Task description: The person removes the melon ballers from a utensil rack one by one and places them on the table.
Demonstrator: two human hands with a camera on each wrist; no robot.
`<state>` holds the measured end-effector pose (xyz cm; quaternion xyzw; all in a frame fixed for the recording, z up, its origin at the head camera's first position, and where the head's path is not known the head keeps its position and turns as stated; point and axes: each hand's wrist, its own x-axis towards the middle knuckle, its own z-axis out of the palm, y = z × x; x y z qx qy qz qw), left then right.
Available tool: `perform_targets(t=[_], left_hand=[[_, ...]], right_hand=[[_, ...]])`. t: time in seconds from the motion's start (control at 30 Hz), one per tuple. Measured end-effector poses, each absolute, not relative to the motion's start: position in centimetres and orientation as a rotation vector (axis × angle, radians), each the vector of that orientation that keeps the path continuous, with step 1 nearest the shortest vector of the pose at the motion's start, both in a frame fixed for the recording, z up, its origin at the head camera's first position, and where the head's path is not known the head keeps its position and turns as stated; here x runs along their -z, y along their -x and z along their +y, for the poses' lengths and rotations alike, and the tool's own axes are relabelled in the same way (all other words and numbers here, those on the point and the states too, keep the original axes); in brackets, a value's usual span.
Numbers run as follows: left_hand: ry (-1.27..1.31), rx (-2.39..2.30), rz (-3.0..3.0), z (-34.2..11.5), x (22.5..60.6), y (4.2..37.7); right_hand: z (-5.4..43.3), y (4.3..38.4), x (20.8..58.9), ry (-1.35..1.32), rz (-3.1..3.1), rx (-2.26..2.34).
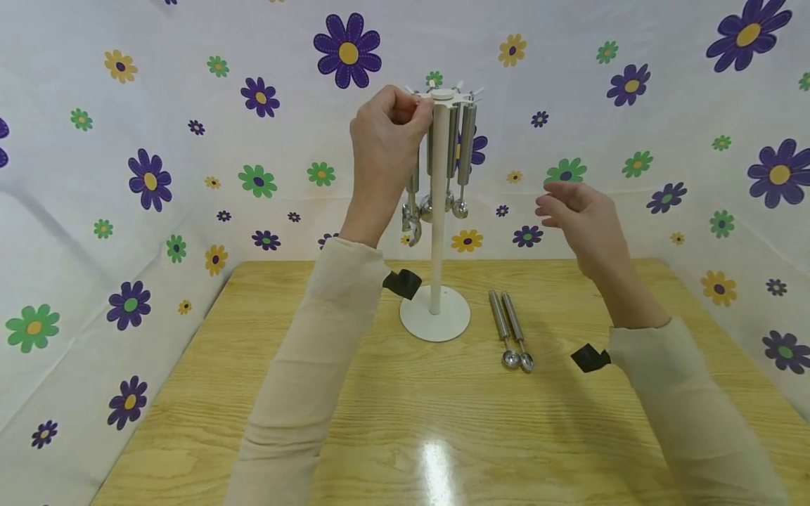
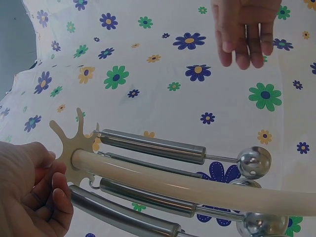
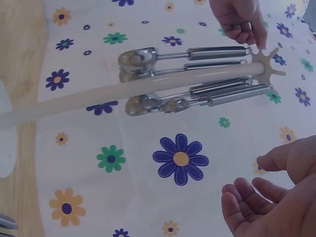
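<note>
A white utensil stand (image 1: 437,246) rises from a round base (image 1: 420,320), with a ring of hooks at its top. Several metal scoops with steel tube handles (image 2: 155,147) hang from the hooks around the pole. My left hand (image 1: 387,144) pinches the edge of the hook ring (image 2: 74,143) between thumb and fingertips, on its left side. To the right of the stand my right hand (image 1: 585,221) hovers above the table, fingers loosely bent and holding nothing. Two metal scoops (image 1: 506,323) lie side by side on the table, right of the base.
The wooden table (image 1: 253,393) runs to a flower-print cloth (image 1: 272,133) at the back and on both sides. Black straps (image 1: 590,358) hang from both sleeve cuffs.
</note>
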<state>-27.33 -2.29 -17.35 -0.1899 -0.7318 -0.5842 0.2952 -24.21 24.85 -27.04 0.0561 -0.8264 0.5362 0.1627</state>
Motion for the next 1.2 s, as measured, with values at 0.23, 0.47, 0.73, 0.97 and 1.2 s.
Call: perform_targets(t=[0.23, 0.47, 0.73, 0.97, 1.2], left_hand=[[0.505, 1.554, -1.951, -2.3, 17.3, 27.4], [0.502, 1.555, -1.955, -2.3, 17.4, 27.4], [0.500, 1.572, -1.945, -2.2, 17.4, 27.3], [0.498, 1.576, -1.942, -2.2, 17.4, 27.3], [0.498, 1.568, -1.946, -2.3, 17.4, 27.2]], right_hand=[[24.4, 24.2, 23.8, -0.172, -2.245, -1.620], [23.9, 24.0, 20.7, -0.246, -2.033, -1.804], [23.3, 24.2, 19.4, -0.312, -1.860, -1.955], [22.5, 24.8, 19.8, -0.320, -1.848, -1.981], [20.8, 25.7, 20.4, -0.331, -1.915, -1.914]])
